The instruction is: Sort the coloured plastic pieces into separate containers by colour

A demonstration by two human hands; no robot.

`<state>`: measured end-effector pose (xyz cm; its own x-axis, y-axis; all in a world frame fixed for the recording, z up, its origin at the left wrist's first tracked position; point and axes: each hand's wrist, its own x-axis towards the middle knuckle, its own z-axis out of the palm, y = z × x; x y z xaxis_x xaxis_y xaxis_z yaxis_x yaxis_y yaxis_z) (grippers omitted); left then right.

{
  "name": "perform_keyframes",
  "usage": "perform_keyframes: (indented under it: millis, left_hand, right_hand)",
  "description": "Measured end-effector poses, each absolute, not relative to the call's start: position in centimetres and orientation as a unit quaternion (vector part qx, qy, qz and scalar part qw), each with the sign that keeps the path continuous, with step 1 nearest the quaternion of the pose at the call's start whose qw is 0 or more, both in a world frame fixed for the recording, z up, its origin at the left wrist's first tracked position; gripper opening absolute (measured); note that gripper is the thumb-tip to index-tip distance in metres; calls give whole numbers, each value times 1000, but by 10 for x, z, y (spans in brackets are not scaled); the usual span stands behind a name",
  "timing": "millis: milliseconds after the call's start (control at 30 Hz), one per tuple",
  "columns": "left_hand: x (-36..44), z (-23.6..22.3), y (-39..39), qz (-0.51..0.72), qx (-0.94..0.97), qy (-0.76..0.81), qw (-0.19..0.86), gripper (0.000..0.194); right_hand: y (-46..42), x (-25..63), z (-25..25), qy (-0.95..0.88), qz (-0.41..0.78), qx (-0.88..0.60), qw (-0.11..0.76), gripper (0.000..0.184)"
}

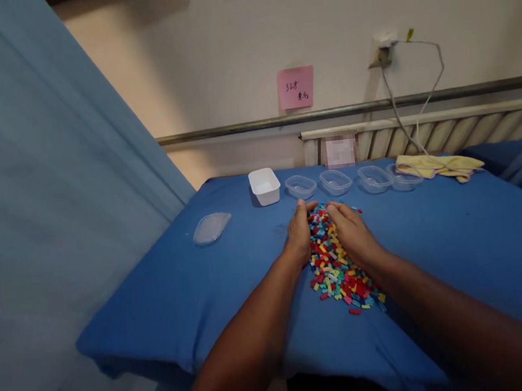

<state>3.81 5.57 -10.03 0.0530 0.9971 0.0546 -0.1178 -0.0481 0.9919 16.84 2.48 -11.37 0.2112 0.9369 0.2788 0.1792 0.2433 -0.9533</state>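
Note:
A heap of small red, blue, yellow and green bricks (339, 274) lies on the blue cloth (196, 289) in the middle. My left hand (299, 232) rests against the heap's left side, fingers together and curved inward. My right hand (351, 231) lies on the heap's right side, palm down, fingers pointing toward the left hand. Both hands cup the far end of the heap; neither holds a single brick that I can make out.
Behind the heap stand a white tub (264, 186) and a row of several clear tubs (336, 181). A clear lid (211, 227) lies at the left. A yellow cloth (439, 166) and a cable lie at the back right. A blue curtain (45, 181) hangs left.

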Motion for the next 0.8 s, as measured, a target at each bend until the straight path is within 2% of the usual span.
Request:
perform_keyframes:
  millis: [167,267,367,467,533,600,800]
  left_hand:
    - [26,-96,66,550,442,427,565,70]
    - [20,-93,69,557,429,416,577,70]
    - [16,-93,71,547,435,428,573,73]
    - [16,-94,73,533,449,437,569,75]
    - [17,-95,73,526,456,443,566,76]
    - [17,-95,72,516,457,449,568,78]
    - [12,-93,68,487,484,455,567,84]
  right_hand:
    - [14,149,-83,-555,341,-501,570,58]
    - [-9,162,-71,-657,319,-446,517,55]
    - [-39,184,-70,-818,246,-356,380,54]
    - [-59,200,-77,-933,138,-253,217,64]
    - [-58,203,-82,-956,90,-230,160,62]
    - [-48,202,-86,-959,57,-234,152,57]
    - [-4,199,-85,-947,6,-255,198,45]
